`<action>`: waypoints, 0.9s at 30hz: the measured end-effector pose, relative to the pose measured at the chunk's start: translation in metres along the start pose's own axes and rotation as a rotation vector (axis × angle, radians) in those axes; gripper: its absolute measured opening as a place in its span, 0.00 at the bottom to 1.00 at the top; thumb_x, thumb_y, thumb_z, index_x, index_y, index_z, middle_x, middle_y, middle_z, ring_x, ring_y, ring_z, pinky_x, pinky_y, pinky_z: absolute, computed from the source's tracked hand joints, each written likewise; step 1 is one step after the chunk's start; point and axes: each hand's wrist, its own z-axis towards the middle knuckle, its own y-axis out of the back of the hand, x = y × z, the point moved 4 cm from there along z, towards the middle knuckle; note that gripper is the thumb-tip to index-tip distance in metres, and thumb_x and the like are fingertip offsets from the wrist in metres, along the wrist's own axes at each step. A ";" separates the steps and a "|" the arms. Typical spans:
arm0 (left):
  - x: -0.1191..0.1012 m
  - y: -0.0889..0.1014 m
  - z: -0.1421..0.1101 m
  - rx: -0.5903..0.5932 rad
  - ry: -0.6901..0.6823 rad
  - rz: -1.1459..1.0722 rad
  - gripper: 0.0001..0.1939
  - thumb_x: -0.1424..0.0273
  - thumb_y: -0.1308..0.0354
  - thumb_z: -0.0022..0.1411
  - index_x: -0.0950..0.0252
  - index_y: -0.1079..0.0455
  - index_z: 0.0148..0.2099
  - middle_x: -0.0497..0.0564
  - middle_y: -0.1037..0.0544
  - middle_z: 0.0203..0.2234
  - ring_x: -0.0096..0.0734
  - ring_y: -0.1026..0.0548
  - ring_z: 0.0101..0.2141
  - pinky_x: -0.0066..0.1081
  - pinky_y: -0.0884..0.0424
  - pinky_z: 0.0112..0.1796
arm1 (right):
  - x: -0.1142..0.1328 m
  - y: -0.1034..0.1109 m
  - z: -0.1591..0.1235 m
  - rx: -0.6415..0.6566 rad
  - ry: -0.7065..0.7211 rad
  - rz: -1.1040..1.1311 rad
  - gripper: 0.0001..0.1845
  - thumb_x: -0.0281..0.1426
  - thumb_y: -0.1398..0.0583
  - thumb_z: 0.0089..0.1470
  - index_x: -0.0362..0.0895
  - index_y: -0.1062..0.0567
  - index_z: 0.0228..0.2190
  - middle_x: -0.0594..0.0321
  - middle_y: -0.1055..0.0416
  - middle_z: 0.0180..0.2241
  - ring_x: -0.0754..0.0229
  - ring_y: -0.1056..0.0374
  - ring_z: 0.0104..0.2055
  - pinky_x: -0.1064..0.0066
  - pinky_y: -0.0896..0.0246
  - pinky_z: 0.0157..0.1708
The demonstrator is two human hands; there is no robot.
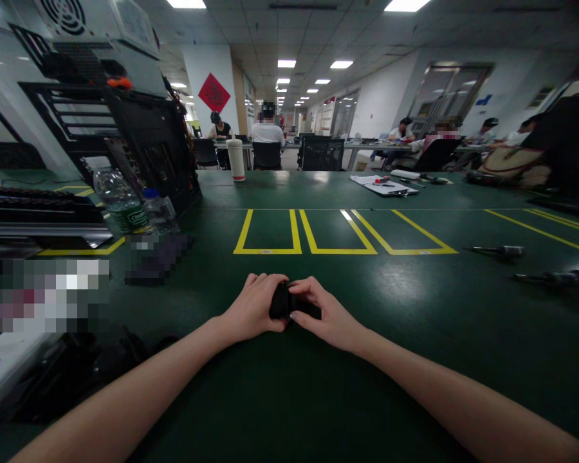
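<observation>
Left hand (pixel 255 303) clamped round a small black thing (pixel 280 302) (too dark for me to make out from here), right hand (pixel 329 315) pinching its right side; it's over the green table (pixel 463 321), on the person's side of the yellow tape (pixel 296 231); two tools (pixel 511 251) lie off right, clear bottle (pixel 113 190) stands left

green tabletop (pixel 444 360) | white pillar (pixel 195 63), red diamond sign (pixel 214 93) | black chairs (pixel 321 153) | pale wall (pixel 386 90) | lit ceiling panels (pixel 286 63)
</observation>
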 end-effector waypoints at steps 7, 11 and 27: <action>-0.001 0.002 0.000 0.009 0.003 -0.021 0.29 0.67 0.39 0.45 0.63 0.46 0.49 0.51 0.32 0.41 0.39 0.33 0.40 0.37 0.41 0.41 | -0.001 -0.001 0.002 -0.005 -0.047 0.070 0.15 0.27 0.44 0.51 0.48 0.39 0.42 0.63 0.38 0.42 0.60 0.38 0.46 0.61 0.40 0.48; -0.001 0.002 -0.001 0.016 -0.005 -0.020 0.29 0.66 0.39 0.46 0.63 0.46 0.50 0.52 0.32 0.41 0.39 0.34 0.40 0.37 0.41 0.40 | 0.001 -0.002 0.001 0.014 -0.065 0.089 0.18 0.27 0.45 0.52 0.47 0.41 0.45 0.61 0.38 0.44 0.60 0.39 0.48 0.60 0.43 0.50; 0.000 0.001 0.000 0.002 0.000 -0.015 0.29 0.67 0.39 0.45 0.63 0.45 0.49 0.51 0.32 0.41 0.39 0.33 0.39 0.37 0.41 0.40 | -0.002 -0.003 0.003 0.000 -0.067 0.093 0.18 0.27 0.45 0.51 0.47 0.40 0.44 0.61 0.37 0.44 0.59 0.38 0.47 0.58 0.42 0.49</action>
